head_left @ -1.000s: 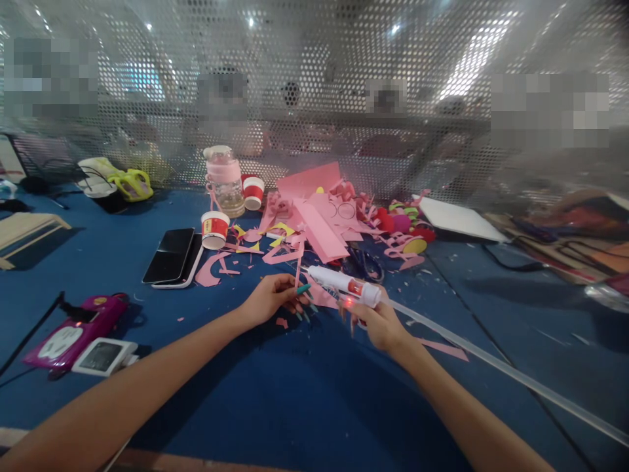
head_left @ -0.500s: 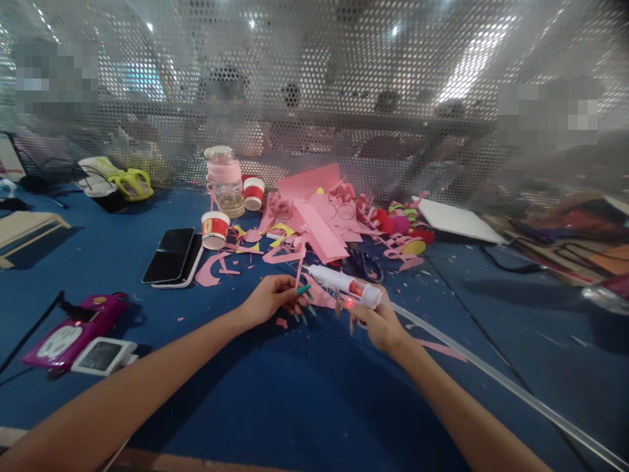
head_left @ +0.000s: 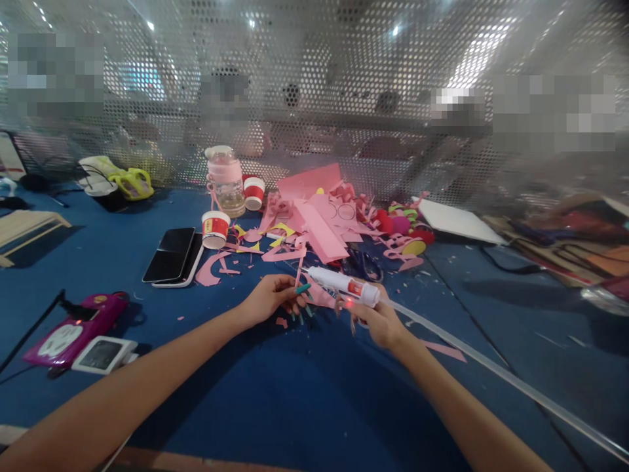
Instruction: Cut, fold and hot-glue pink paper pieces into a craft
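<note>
My left hand (head_left: 280,298), with long green nails, pinches a narrow pink paper strip (head_left: 301,261) that stands upright from the fingers. Wrapped in my right hand (head_left: 378,320) is a white glue gun (head_left: 339,282) with a red light glowing near the grip. Its nozzle points left and lies close to the strip; whether they touch I cannot tell. A long clear glue stick (head_left: 472,351) runs out of the gun's back toward the lower right. Behind both hands lies a heap of pink paper (head_left: 322,229) with cut scraps. Dark-handled scissors (head_left: 366,262) lie partly under it.
Paper cups (head_left: 215,229) and a pink-lidded bottle (head_left: 226,183) stand left of the heap. Nearer are a phone (head_left: 170,255) and a purple device (head_left: 78,331). A white board (head_left: 459,221) lies at right. A perforated metal screen (head_left: 314,78) borders the back of the blue table (head_left: 295,406).
The glue gun has shifted very slightly to the left, its nozzle now nearer the pink strip. My left hand is almost unmoved.
</note>
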Demonstrator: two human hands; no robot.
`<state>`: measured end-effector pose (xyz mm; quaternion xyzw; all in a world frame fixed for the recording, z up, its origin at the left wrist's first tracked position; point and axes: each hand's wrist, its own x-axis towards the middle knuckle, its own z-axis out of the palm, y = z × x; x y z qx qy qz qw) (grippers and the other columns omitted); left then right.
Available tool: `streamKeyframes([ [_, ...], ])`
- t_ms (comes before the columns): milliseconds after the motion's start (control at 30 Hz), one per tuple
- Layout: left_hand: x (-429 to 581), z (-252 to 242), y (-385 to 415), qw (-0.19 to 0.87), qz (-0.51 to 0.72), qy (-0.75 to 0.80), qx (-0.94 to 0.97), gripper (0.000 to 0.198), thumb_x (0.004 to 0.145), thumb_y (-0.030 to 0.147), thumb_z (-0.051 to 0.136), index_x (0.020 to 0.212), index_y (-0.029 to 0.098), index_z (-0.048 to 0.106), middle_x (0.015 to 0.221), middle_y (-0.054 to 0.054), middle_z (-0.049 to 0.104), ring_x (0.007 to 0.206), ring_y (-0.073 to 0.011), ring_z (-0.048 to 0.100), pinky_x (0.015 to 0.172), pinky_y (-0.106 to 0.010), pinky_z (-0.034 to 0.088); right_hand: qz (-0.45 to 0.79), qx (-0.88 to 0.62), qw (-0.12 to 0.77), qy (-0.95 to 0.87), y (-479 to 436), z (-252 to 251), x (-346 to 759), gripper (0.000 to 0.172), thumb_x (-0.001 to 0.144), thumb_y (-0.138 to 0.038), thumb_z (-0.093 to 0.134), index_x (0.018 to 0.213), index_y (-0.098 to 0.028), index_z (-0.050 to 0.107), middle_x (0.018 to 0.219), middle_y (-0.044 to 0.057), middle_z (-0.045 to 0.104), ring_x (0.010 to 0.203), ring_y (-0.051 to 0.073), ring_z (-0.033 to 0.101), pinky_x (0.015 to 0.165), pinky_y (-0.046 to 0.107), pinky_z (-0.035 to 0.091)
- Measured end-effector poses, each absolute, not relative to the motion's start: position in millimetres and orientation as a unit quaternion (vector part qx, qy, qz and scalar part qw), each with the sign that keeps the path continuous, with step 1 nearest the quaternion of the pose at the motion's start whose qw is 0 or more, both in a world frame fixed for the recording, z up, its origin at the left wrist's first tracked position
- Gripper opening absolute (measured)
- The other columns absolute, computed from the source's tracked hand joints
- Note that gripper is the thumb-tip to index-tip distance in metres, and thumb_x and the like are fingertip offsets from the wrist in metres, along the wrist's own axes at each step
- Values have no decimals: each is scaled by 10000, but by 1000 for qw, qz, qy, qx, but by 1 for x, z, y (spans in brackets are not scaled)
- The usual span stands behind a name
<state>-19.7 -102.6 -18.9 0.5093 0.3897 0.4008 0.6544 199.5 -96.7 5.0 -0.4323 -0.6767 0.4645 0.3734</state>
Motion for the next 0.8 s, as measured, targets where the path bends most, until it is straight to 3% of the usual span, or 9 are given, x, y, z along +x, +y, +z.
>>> streamKeyframes([
  [333, -19, -17, -102, 659, 401, 391, 502, 449, 645, 532, 700, 765, 108, 614, 645, -19, 640, 472, -61, 561, 464, -173, 442, 483, -457, 395, -634, -94, 2, 200, 361, 593, -327, 614, 907, -151, 582, 594, 8, 590, 380, 90, 420, 329, 221, 326],
  [567, -19, -15, -103, 661, 403, 389, 500, 447, 654, 532, 693, 763, 107, 604, 647, -12, 633, 464, -57, 556, 457, -168, 436, 464, -435, 360, -682, -91, 1, 207, 298, 655, -361, 587, 863, -148, 579, 598, 15, 580, 396, 103, 422, 371, 247, 356],
  [633, -19, -14, -103, 662, 405, 385, 500, 446, 656, 532, 692, 766, 108, 606, 647, -11, 630, 470, -57, 557, 463, -167, 439, 384, -433, 347, -738, -89, 10, 213, 212, 721, -351, 527, 816, -167, 573, 622, 24, 574, 433, 121, 453, 421, 268, 389],
  [767, -20, -11, -104, 671, 403, 369, 502, 429, 675, 511, 690, 783, 103, 611, 640, -11, 626, 478, -57, 555, 485, -171, 451, 15, -518, 269, -812, -82, 37, 224, 122, 726, -246, 461, 797, -180, 536, 803, 97, 577, 661, 215, 550, 560, 325, 421],
  [800, -20, -10, -105, 675, 399, 363, 503, 418, 687, 500, 687, 787, 101, 610, 634, -12, 626, 476, -59, 554, 484, -173, 451, -30, -535, 255, -805, -80, 41, 226, 136, 725, -229, 459, 825, -175, 534, 846, 122, 571, 721, 246, 551, 584, 345, 420],
])
